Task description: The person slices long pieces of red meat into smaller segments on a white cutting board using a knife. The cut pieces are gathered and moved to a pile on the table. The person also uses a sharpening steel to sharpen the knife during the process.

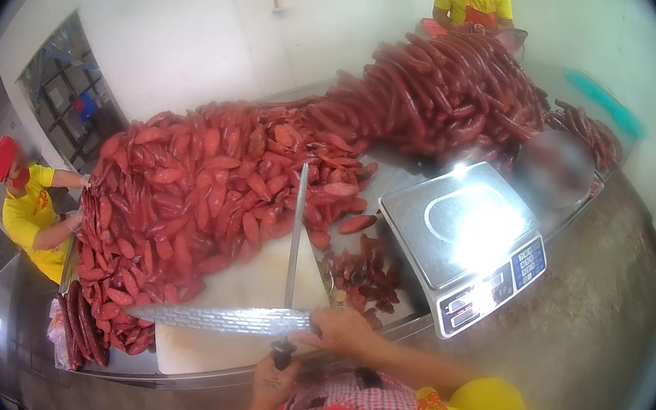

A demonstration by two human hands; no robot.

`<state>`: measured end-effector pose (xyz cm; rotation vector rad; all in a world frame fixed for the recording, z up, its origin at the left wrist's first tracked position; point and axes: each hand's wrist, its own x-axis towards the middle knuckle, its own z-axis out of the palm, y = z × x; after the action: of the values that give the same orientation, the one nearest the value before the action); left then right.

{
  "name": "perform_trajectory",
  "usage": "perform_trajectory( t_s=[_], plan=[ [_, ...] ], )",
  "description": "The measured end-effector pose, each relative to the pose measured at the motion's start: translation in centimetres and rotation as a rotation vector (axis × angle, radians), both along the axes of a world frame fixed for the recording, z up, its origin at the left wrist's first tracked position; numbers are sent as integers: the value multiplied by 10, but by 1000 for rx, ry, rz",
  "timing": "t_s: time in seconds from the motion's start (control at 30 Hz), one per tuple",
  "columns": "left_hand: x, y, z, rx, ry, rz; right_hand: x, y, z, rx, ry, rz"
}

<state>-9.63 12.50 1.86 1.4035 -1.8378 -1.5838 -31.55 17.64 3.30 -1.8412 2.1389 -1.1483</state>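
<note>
Left hand (pixel 275 377) wrapped round a black-handled sharpening rod (pixel 295 242), right hand (pixel 342 334) gripping a broad knife (pixel 220 317), its blade crossing the rod near the front edge of the tabletop (pixel 135 363), white board (pixel 266 279) beneath, red sausages (pixel 193 172) heaped toward the far edge

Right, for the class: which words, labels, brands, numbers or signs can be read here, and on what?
None legibly.
Digital scale keypad: markings too small to read.
Scale's display: too small and blurred.
Left hand: dark marks, too small.
</note>
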Motion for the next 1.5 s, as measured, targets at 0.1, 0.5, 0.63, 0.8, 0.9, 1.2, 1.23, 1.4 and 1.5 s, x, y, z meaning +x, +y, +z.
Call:
perform_trajectory(
  t_s=[0.1, 0.5, 0.63, 0.8, 0.9, 1.2, 1.23, 1.4, 1.5],
  plan=[
    [6, -1, 4, -21, -5, 39, -20, 5, 3, 131, -112, -176],
    [15, -20, -8, -265, 60, 36, -15, 2, 3, -1, -112, -175],
    [22, -27, -12, -191, 40, 26, -28, -3, 14, 42, -366, -288],
    [10, -20, -8, -199, 42, 10, 19, 2, 11, 105, -106, 173],
    [20, -14, 6, -86, 37, 107, -8, 1, 6, 158, -228, -252],
    [26, -14, -9, -149, 29, 41, 22, 11, 9, 154, -57, 151],
    [32, -13, -9, -210, -21, 52, 20, 12, 12, 122, -119, -22],
    [44, -13, -9, -1, -189, 187, -14, 13, 31, 226, -383, -371],
    [28, -16, -17, -319, -6, 8, 14, 19, 32, 269, -174, 53]
  ],
)
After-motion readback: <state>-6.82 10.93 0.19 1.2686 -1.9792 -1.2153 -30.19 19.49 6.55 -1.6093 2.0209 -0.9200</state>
